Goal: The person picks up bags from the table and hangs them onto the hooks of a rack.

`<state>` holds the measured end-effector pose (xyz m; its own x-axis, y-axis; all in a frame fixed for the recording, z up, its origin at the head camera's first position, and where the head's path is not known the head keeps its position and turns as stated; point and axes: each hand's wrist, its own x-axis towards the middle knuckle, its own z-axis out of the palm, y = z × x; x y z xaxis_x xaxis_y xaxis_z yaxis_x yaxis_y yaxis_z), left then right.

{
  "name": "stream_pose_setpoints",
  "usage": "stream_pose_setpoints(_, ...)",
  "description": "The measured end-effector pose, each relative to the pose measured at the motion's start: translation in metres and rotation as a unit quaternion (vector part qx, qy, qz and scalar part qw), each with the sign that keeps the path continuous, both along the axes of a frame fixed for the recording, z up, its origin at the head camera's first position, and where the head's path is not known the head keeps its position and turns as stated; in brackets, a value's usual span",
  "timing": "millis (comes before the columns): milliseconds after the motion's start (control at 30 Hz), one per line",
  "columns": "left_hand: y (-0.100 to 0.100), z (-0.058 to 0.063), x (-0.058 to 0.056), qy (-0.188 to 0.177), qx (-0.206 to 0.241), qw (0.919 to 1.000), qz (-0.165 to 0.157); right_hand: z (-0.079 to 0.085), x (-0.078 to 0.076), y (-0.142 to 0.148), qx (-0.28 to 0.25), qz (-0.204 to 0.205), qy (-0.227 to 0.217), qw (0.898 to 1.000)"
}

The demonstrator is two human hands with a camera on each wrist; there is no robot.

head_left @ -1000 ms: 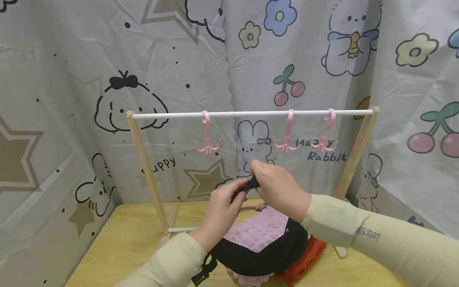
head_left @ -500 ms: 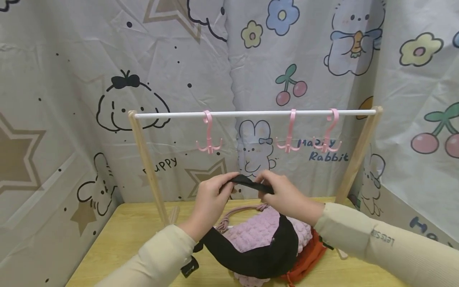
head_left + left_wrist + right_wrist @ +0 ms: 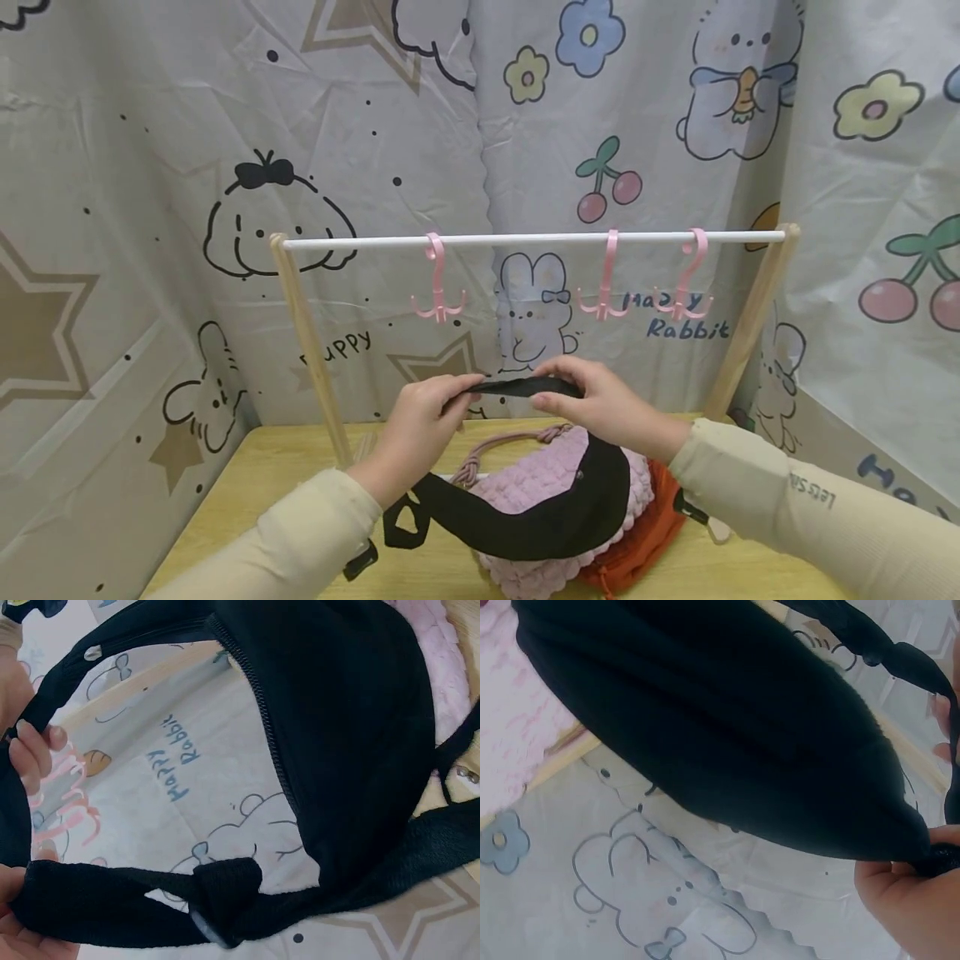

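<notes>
A black zippered waist bag (image 3: 540, 533) hangs by its webbing strap (image 3: 525, 387), which is stretched between my two hands in the head view. My left hand (image 3: 412, 429) pinches the strap's left part, and my right hand (image 3: 611, 412) grips its right part with the thumb below. The left wrist view shows the bag's zipper (image 3: 259, 712) and a strap slider (image 3: 210, 922). In the right wrist view the bag's body (image 3: 705, 727) fills the upper part. Behind and below it lie a pink puffy bag (image 3: 525, 487) with a knotted cord handle and an orange-red cloth item (image 3: 645, 542).
A wooden rack with a white bar (image 3: 517, 239) stands behind my hands. Three pink hooks hang on the bar: a left one (image 3: 438, 283), a middle one (image 3: 606, 279) and a right one (image 3: 690, 279). The yellow wood-grain table (image 3: 225, 508) meets a patterned curtain.
My hands have moved apart, the left toward the left and the right toward the right, straightening the strap between them. The right hand has also come lower.
</notes>
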<state>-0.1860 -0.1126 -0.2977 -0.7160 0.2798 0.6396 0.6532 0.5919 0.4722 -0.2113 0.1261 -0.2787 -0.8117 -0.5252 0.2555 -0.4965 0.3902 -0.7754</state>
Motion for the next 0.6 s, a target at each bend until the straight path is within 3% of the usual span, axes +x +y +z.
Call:
stream_pose_setpoints(233,-0.007,0.000,0.001,0.012,-0.062,0.9980,0.010,0.006,0.002,-0.004,0.018,-0.012,0.049,0.999)
stream_pose_setpoints(367,-0.009,0.000,0.002,0.027,-0.108,0.9936,0.021,0.009,0.005,-0.009,0.047,-0.037,0.113,0.992)
stream_pose_setpoints(467,-0.011,-0.001,0.003,0.050,-0.129,0.9901,0.023,0.009,0.005,-0.013,0.090,-0.046,0.196,0.975)
stream_pose_setpoints(600,-0.015,-0.003,-0.001,0.101,-0.151,0.9832,0.016,0.006,0.001,-0.015,0.156,-0.057,0.320,0.933)
